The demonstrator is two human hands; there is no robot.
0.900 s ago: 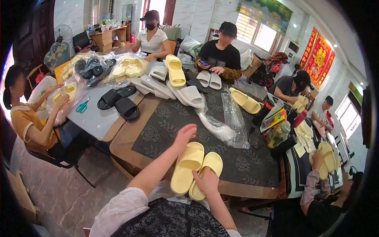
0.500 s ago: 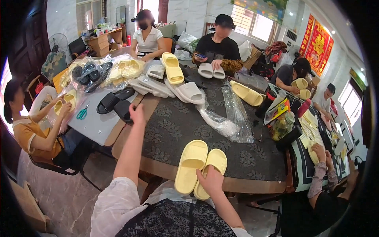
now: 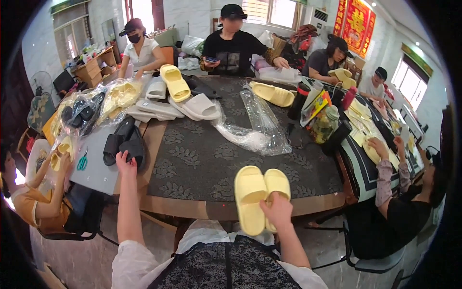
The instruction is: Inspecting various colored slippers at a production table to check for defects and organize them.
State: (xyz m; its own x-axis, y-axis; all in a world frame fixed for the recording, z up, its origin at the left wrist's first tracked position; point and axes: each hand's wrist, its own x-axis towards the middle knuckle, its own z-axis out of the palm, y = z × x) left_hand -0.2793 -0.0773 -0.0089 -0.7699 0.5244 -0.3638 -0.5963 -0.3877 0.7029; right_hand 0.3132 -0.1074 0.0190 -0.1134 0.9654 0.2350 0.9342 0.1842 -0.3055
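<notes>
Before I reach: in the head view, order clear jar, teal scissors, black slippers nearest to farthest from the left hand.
1. Black slippers: at the left hand.
2. Teal scissors: left of that hand.
3. Clear jar: well to its right.

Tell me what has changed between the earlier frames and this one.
The left hand moved leftward from beside the yellow slippers to the black slippers, now touching them. The grey pair in front of the co-worker in black no longer shows there. The right hand kept hold of the yellow slippers; the scissors stayed on the table.
</notes>
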